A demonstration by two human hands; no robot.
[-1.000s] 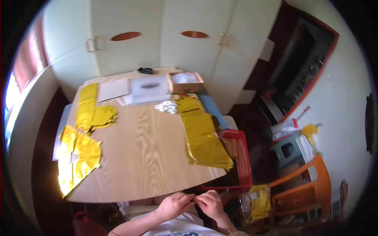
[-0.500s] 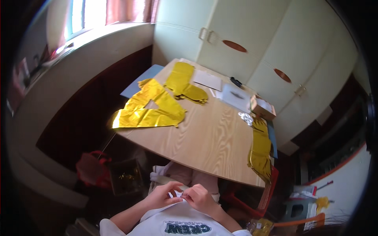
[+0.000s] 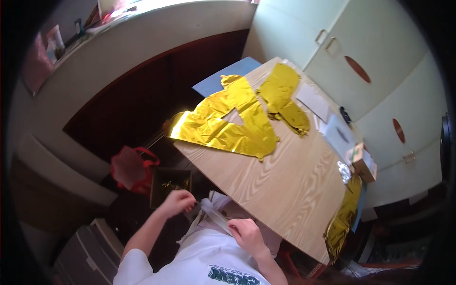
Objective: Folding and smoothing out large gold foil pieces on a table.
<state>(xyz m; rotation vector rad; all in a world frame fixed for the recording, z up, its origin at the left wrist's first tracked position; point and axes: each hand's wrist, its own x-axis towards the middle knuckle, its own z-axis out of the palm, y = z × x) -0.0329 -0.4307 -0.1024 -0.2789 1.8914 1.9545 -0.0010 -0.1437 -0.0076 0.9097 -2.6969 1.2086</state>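
Note:
My left hand [image 3: 179, 202] is out over the left side of my lap, fingers pinched together beside an open box. A thin tip shows at its fingertips, too small to name. Curled fingers close my right hand [image 3: 246, 233] in front of my shirt; whatever they hold, if anything, is hidden. Between the hands a pale strip [image 3: 216, 217] lies across my lap; I cannot tell whether either hand grips it. On the table [image 3: 280, 183] ahead lies a flat gold foil balloon [image 3: 199, 129] shaped like a triangle with a hole. A folded gold foil balloon [image 3: 280, 85] lies behind it.
Another gold foil piece [image 3: 343, 223] hangs at the table's right edge, near a silver bundle [image 3: 344, 172] and a small carton [image 3: 363, 164]. Paper sheets [image 3: 313, 102] lie at the back. Left of my lap stand the open box [image 3: 156, 187] and a red bag [image 3: 130, 168].
My hands have parted: the left has moved out to the left toward the open box, the right stays near my lap. The view has turned left, shifting the table rightward.

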